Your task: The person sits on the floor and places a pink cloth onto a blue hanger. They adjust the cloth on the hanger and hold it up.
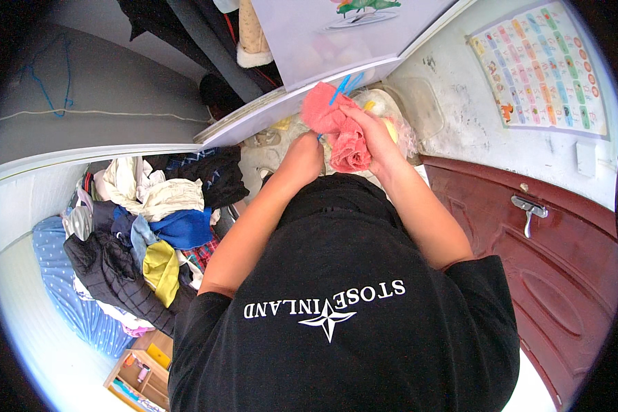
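Observation:
A crumpled pink terry cloth is bunched up in front of my body. My right hand grips it from the right side, thumb lying over the fabric. Blue thin bars, apparently part of a clothes hanger, stick out at the top of the cloth. My left hand is closed in a fist at the cloth's lower left. A bit of the same blue shows beside its fingers; the rest of the hanger is hidden by the cloth and the hand.
A heap of mixed clothes lies at the left. Beyond it stands an open wardrobe with hanging garments and a blue hanger. A white panel stands ahead. Plastic bags lie behind my right hand. At right is a dark red door.

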Demonstrator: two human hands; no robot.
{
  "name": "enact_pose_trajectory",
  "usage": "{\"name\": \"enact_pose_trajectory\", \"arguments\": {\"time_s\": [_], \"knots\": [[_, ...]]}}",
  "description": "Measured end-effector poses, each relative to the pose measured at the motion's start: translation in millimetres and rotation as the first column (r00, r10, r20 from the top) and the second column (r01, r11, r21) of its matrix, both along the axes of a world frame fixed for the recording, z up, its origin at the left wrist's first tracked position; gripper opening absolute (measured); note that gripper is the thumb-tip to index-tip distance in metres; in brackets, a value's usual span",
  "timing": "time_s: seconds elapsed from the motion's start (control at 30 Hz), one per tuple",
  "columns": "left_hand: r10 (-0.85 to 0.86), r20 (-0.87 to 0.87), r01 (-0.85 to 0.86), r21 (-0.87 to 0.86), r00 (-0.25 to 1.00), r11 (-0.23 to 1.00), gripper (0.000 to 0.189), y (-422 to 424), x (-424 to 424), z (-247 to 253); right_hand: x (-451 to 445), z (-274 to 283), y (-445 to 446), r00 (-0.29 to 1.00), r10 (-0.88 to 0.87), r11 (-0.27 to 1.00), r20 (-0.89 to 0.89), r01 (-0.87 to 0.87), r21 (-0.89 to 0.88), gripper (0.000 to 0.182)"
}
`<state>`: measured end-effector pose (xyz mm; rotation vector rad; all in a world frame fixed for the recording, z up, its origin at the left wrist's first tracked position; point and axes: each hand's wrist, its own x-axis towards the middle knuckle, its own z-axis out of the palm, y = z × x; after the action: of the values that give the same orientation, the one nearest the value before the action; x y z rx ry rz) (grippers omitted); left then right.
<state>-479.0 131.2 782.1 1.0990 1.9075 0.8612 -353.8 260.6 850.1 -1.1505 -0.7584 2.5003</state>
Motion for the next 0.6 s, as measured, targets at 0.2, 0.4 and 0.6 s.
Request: {"name": "enact_pose_trajectory", "arguments": {"time_s": [0.2,0.4,0.6], "knots": [[-0.025,-0.096,0.046,0.225,0.995,0.973,0.041,5,-5,-5,-1,-4,-1,0.983,0.097,0.982,-0.154,-0.119,-0.145,0.034],[-0.116,-0.174,0.149,0.190,0.978,0.970,0.050,7,-13,-4,-11,-3,-2,0.991,0.130,0.971,-0.030,-0.121,0.206,0.035],[0.226,0.421,-0.230,-0.040,0.879,0.972,0.038,-12,-76,5,-3,1,31,0.893,0.124,0.046,0.433,-0.441,0.896,0.031]]}}
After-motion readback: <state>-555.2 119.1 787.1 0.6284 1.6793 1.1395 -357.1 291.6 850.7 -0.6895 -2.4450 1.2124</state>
